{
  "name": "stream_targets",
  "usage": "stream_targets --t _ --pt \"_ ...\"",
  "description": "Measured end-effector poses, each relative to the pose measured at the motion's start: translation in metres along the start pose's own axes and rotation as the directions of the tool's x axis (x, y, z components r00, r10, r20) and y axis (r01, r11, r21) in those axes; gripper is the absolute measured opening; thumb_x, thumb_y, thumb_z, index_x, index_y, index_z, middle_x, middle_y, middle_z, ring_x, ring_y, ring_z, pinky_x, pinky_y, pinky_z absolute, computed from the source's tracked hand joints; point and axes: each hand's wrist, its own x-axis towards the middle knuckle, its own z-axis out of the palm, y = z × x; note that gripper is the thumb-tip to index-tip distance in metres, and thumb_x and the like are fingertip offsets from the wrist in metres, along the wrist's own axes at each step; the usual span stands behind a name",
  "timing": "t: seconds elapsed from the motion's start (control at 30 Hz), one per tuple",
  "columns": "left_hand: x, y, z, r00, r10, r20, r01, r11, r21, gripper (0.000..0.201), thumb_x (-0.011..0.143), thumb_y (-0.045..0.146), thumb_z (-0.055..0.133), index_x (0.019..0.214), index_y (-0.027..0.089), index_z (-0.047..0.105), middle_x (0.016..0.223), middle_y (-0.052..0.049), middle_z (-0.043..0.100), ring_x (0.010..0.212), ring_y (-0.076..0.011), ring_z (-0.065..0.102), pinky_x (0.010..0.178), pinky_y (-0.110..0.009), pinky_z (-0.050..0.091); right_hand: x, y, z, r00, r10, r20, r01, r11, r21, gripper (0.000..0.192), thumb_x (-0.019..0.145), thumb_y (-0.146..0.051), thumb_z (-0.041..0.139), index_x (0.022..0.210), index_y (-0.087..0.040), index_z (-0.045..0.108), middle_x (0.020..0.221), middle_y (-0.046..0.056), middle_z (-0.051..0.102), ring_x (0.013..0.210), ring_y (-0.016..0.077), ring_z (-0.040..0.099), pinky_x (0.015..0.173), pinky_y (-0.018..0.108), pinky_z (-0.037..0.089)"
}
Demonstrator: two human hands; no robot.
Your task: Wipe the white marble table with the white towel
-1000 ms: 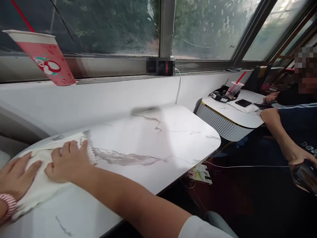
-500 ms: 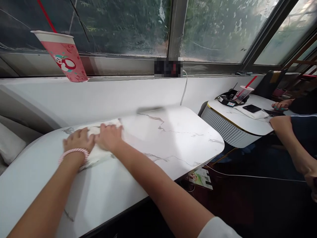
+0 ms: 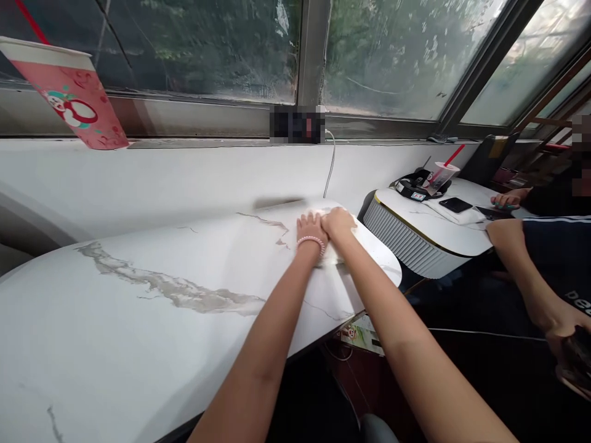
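Observation:
A white cloth lies bunched on the white marble-patterned tabletop, near its right end. My left hand, with a pink-and-white beaded bracelet at the wrist, rests palm down on the cloth's left part, fingers spread and flat. Touching it on the right, my right hand has its fingers curled over the cloth and presses it to the table. Both hands cover much of the cloth, so its folds are partly hidden.
A pink paper cup with a red straw stands on the window ledge at left. On the right, a neighbouring table holds a clear cup, a black headset-like device and a phone. Another person's arm is beside it.
Both hands and the cloth have moved from the table's left part to its right end. A grey marble streak is uncovered. The view has shifted slightly right.

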Motion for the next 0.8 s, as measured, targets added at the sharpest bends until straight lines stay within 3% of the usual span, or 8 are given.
stream_targets --t 0.13,0.27,0.43,0.6,0.7,0.8 --pt "0.006 0.03 0.014 0.997 0.049 -0.054 -0.052 0.997 -0.065 0.06 0.098 0.035 0.029 0.154 0.015 0.036 0.162 -0.008 0.036 0.15 -0.0298 0.028 0.126 -0.042 0.02 0.016 0.064 -0.01 0.998 -0.023 -0.05 0.02 0.998 -0.054 0.041 0.091 -0.035 0.052 0.116 -0.007 0.067 0.116 0.023 0.069 0.113 0.0347 0.065 0.095 0.042 0.049" --pt "0.01 0.026 0.015 0.997 0.06 -0.042 -0.065 0.992 -0.113 0.06 0.098 0.036 0.03 0.154 0.014 0.036 0.162 -0.011 0.035 0.15 -0.0308 0.028 0.126 -0.045 0.02 0.012 0.087 0.001 0.993 -0.036 -0.114 0.037 0.999 0.01 0.04 0.095 -0.034 0.043 0.122 -0.012 0.061 0.112 0.018 0.072 0.106 0.0311 0.066 0.092 0.037 0.046" --pt "0.009 0.017 0.017 0.995 0.085 -0.045 -0.091 0.985 -0.149 0.06 0.098 0.035 0.029 0.154 0.014 0.035 0.163 -0.012 0.033 0.151 -0.0311 0.026 0.126 -0.047 0.019 0.0 0.078 0.017 0.979 -0.153 -0.135 0.149 0.988 -0.04 0.039 0.096 -0.026 0.036 0.124 -0.009 0.058 0.119 0.02 0.069 0.113 0.0324 0.06 0.101 0.043 0.039" --pt "-0.002 0.001 0.011 0.995 0.097 -0.021 -0.098 0.989 -0.113 0.062 0.099 0.037 0.029 0.155 0.012 0.032 0.164 -0.013 0.03 0.152 -0.0316 0.025 0.126 -0.046 0.018 -0.015 0.066 0.028 0.934 -0.223 -0.279 0.23 0.973 -0.01 0.038 0.095 -0.024 0.036 0.118 -0.009 0.061 0.137 0.023 0.058 0.131 0.0322 0.047 0.116 0.055 0.022" --pt "-0.01 -0.021 -0.001 0.998 0.065 0.019 -0.063 0.994 -0.089 0.063 0.099 0.036 0.027 0.156 0.01 0.028 0.165 -0.014 0.027 0.152 -0.0309 0.023 0.125 -0.046 0.018 -0.029 0.047 0.034 0.905 -0.228 -0.359 0.253 0.967 0.026 0.039 0.091 -0.025 0.043 0.118 -0.005 0.063 0.154 0.026 0.038 0.146 0.0342 0.029 0.119 0.054 0.02" --pt "-0.018 -0.058 -0.021 0.999 0.027 0.021 -0.026 0.999 -0.041 0.064 0.099 0.035 0.025 0.156 0.006 0.025 0.164 -0.016 0.027 0.151 -0.0299 0.026 0.124 -0.045 0.019 -0.046 0.01 0.042 0.914 -0.289 -0.285 0.327 0.94 0.095 0.042 0.093 -0.023 0.041 0.125 -0.006 0.062 0.154 0.024 0.041 0.146 0.03 0.033 0.12 0.049 0.02"
